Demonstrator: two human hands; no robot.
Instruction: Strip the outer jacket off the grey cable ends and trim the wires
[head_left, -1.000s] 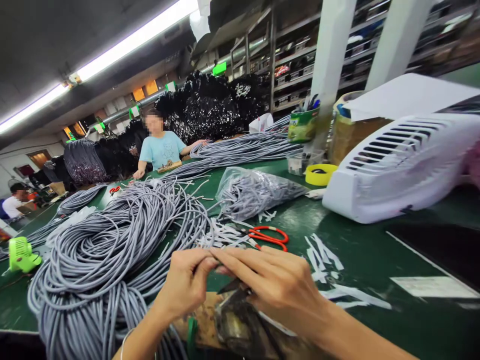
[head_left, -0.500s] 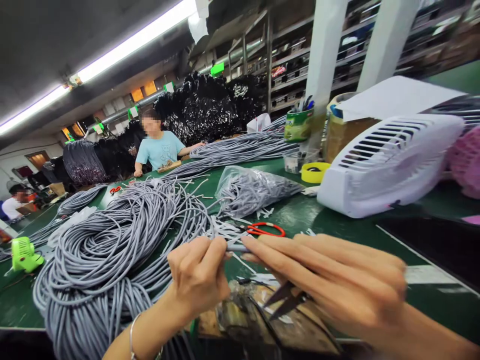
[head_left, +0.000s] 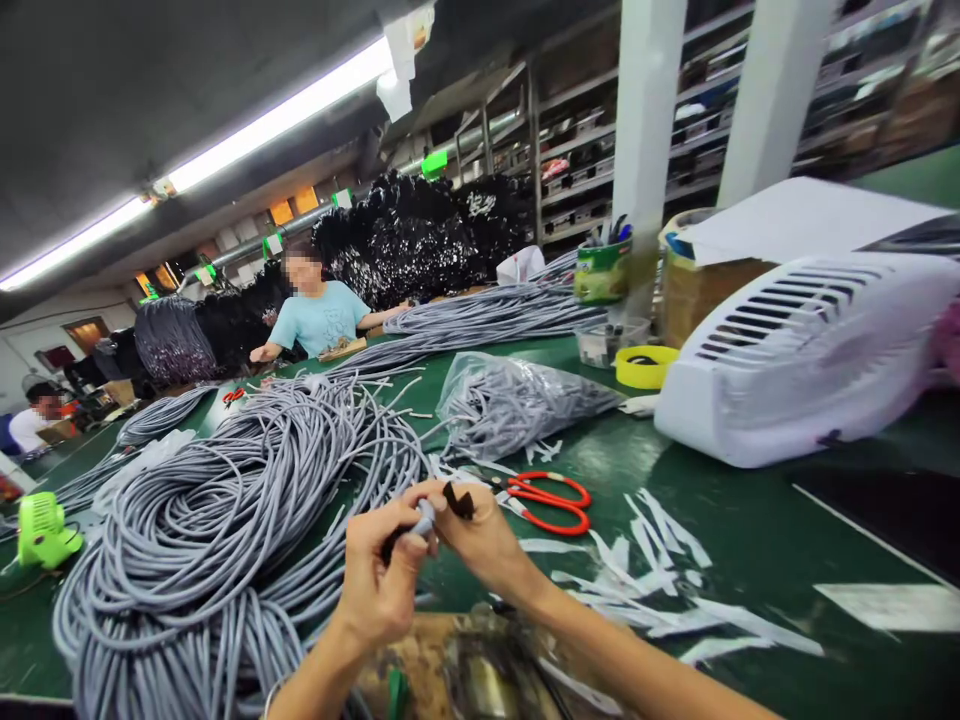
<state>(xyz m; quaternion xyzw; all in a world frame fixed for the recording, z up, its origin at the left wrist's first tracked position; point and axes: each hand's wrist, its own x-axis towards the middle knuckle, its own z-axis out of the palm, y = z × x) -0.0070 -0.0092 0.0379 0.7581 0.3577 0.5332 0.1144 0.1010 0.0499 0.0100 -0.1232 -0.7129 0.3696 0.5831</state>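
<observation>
My left hand [head_left: 379,580] is closed round a grey cable [head_left: 425,517], its end showing between thumb and forefinger. Close against it, my right hand [head_left: 484,535] is curled at the cable end with the fingers bent. From the right fist sticks out a dark forked piece, which looks like the blades of small scissors [head_left: 459,500]; their handles are hidden in the palm. A large coil of grey cables [head_left: 225,510] lies left of my hands. Just beyond the right hand rest red-handled scissors [head_left: 551,500].
White strips [head_left: 660,590] are scattered at right. Behind them are a clear bag of grey pieces [head_left: 517,400], a yellow tape roll [head_left: 645,367] and a white fan [head_left: 802,350]. A worn wooden board with a metal device [head_left: 487,670] sits below my hands. A co-worker [head_left: 319,315] sits across the table.
My right hand has swung left and turned, its stretched fingers now curled in beside the left hand. The dark blades now point up instead of down. White strips at right have come into sight.
</observation>
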